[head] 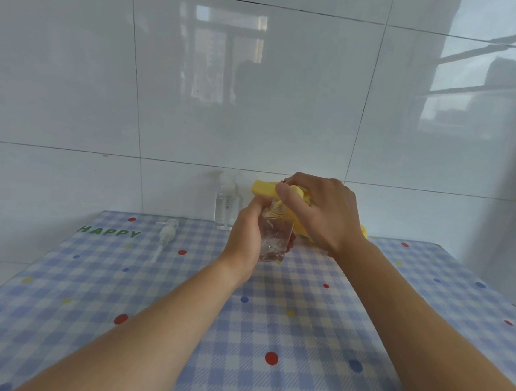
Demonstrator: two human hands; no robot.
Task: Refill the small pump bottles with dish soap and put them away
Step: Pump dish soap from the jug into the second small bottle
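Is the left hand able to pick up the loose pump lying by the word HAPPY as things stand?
Probably not yet: the left hand grips the small bottle under the soap bottle. Nothing stands between it and the pump, though.

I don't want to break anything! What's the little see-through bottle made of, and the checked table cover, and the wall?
Little bottle: clear glossy plastic, maybe glass; you see through it. Table cover: probably printed plastic sheet or oilcloth; it lies flat with a faint sheen. Wall: glazed tile, shiny; joint lines and window reflections show.
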